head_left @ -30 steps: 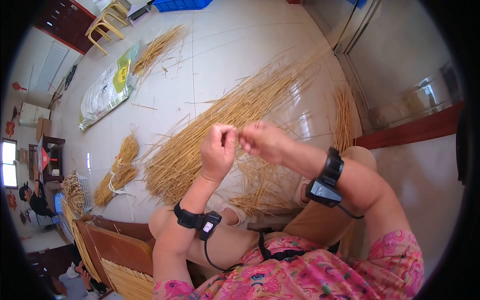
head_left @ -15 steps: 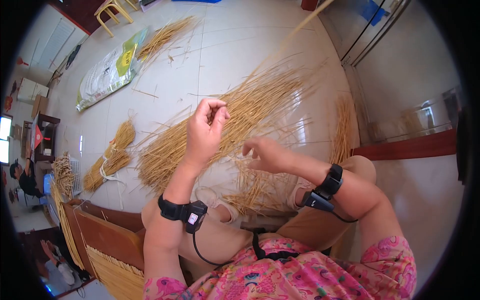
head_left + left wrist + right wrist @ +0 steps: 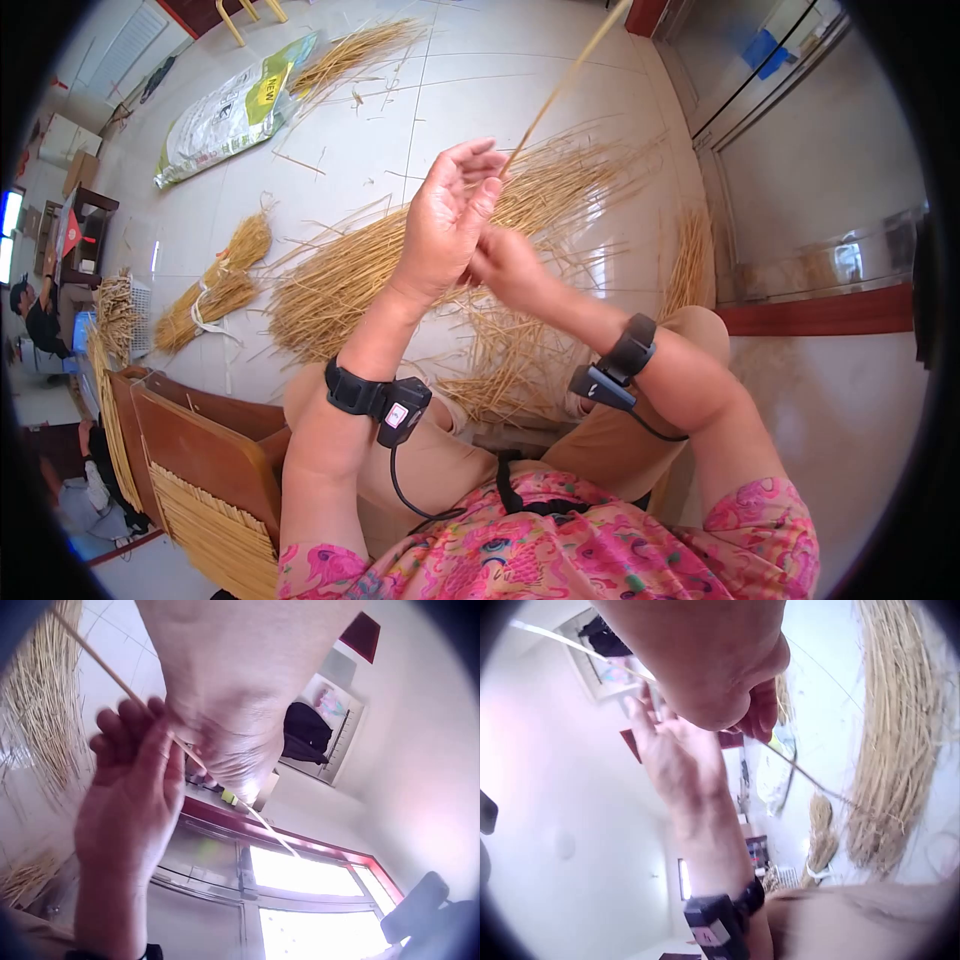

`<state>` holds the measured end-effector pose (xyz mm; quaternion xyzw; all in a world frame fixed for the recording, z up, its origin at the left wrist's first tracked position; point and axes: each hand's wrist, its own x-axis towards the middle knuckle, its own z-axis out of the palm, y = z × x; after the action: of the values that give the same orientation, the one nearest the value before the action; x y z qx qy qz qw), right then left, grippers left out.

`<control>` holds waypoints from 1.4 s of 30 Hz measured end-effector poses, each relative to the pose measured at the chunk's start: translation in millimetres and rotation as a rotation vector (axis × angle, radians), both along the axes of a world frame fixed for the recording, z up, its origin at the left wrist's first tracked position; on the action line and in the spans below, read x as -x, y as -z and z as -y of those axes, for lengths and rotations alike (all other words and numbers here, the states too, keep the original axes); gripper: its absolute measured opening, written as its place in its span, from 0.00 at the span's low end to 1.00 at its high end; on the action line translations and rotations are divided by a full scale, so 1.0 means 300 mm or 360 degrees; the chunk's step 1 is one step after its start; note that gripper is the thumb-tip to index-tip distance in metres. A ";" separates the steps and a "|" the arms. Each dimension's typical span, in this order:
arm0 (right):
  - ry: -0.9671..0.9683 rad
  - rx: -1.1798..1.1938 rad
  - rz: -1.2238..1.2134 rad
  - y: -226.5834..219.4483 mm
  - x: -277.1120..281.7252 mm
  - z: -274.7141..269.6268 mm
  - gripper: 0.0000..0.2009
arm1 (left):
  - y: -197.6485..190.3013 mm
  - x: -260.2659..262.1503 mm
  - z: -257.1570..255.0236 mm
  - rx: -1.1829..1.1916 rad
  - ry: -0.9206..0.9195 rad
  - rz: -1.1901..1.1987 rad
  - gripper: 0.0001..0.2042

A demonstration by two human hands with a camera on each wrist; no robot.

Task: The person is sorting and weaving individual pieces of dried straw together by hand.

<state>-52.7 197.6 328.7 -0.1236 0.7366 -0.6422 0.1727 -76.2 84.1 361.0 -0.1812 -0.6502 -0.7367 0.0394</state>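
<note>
A long straw stalk [image 3: 562, 88] rises from the left hand [image 3: 440, 225] toward the top of the head view. That hand's thumb and loosely bent fingers hold it. Just below and to the right, the right hand [image 3: 510, 268] is close against the left, its fingers curled. In the right wrist view the right hand [image 3: 705, 667] pinches the stalk [image 3: 802, 772], whose thin end sticks out past its fingertips; the left hand [image 3: 686, 761] is behind. The left wrist view shows the right hand's thumb [image 3: 154, 754] pressed on the stalk [image 3: 97, 658].
A large straw pile [image 3: 350, 285] spreads over the floor beyond the knees, with loose scraps [image 3: 510, 360] near the feet. Left are a tied bundle [image 3: 225, 275], a printed sack [image 3: 225, 115] and a wooden box [image 3: 205, 450]. A glass door [image 3: 800, 180] stands right.
The hands, apart half a second ago, have come together again. The left hand has shifted right and its fingers have loosened; the stalk now stands more steeply above it.
</note>
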 end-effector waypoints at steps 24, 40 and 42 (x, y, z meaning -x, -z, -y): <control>-0.0875 -0.2823 0.0696 0.548 -0.882 -1.633 0.14 | 0.930 -0.106 0.364 0.2363 0.0168 0.0985 0.21; 0.0401 -0.1984 0.0622 0.300 -0.882 -1.396 0.14 | 0.997 -0.123 0.314 0.2010 -0.0432 0.1093 0.16; 0.1179 -0.1497 0.0598 0.049 -0.632 -1.277 0.15 | 0.997 -0.112 0.313 0.1952 -0.0559 0.1012 0.14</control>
<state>136.9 580.6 313.9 0.3440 0.8914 -0.2772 0.1010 -42.6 -9.7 62.1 0.1604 -0.9471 -0.2382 -0.1432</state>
